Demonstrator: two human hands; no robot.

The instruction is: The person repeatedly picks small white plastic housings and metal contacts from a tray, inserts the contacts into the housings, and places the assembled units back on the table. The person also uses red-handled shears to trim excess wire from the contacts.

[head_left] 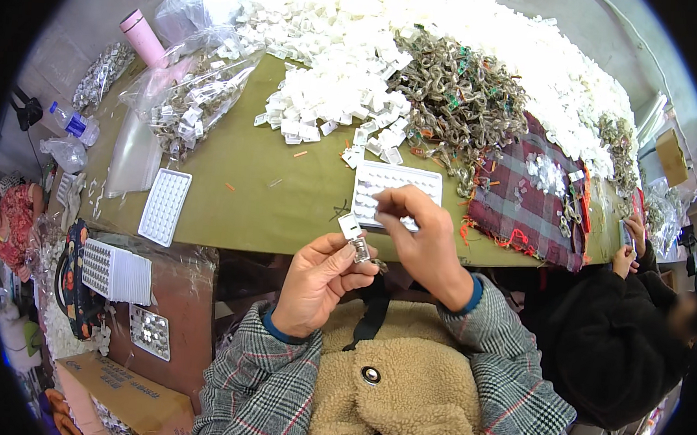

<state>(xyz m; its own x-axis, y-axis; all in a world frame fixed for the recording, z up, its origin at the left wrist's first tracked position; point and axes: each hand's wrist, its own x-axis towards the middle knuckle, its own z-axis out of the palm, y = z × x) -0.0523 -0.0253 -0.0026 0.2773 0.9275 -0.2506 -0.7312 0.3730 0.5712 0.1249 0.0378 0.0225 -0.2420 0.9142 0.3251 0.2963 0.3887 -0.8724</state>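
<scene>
My left hand pinches a small white plastic case with a clear and metallic lower part between thumb and fingers. Close to its right, my right hand is raised with fingers curled toward the thumb. Its fingertips are slightly blurred, and whatever they hold is too small to make out. Behind them on the table's near edge lies a white tray with rows of small cavities, partly covered by my right hand. Loose white cases are heaped farther back.
Tangled clear and brown parts pile up beside a plaid cloth. At left are another white tray, a bag of parts, a pink flask, stacked trays and a cardboard box. A person in black sits at right.
</scene>
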